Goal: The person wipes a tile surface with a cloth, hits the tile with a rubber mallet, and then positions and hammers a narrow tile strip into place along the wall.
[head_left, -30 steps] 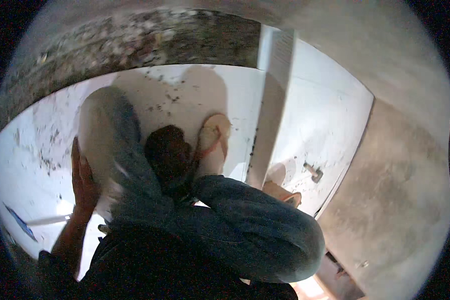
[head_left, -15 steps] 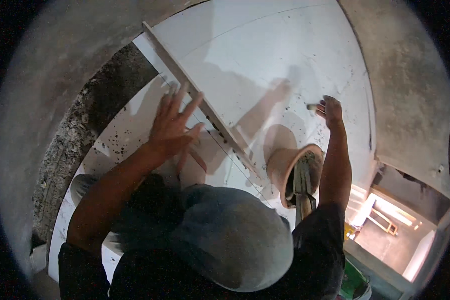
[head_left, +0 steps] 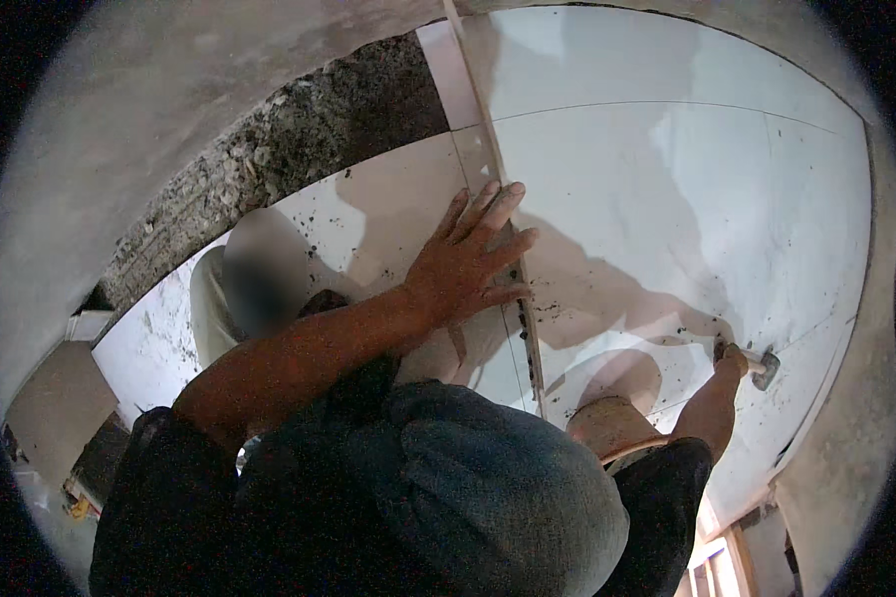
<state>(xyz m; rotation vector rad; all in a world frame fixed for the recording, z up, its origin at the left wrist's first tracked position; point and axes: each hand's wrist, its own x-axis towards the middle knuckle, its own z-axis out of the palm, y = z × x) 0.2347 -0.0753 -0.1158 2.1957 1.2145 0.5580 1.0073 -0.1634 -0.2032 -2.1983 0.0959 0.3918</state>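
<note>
Tiles (head_left: 592, 154), white and broad, stretch from the left of the frame across to the right — that much looks done — while a rough, dark strip (head_left: 309, 139) in the upper left lies uncovered and seems to be the part left. A bar (head_left: 477, 95) runs over the tiles from the top edge down past the centre, ending near a bucket (head_left: 609, 426) at lower right of centre. Mid-frame, the left hand (head_left: 468, 257) is spread wide, palm down, fingers across the bar; it grips nothing, and how hard it presses cannot be told. At the right of the frame, the right hand (head_left: 730, 360) is curled around the handle of a mallet (head_left: 766, 370), head pointing right — whether that head touches the tiles is unclear. Dark crumbs (head_left: 683, 330) dot the surface, so cleaning looks undone too.
</note>
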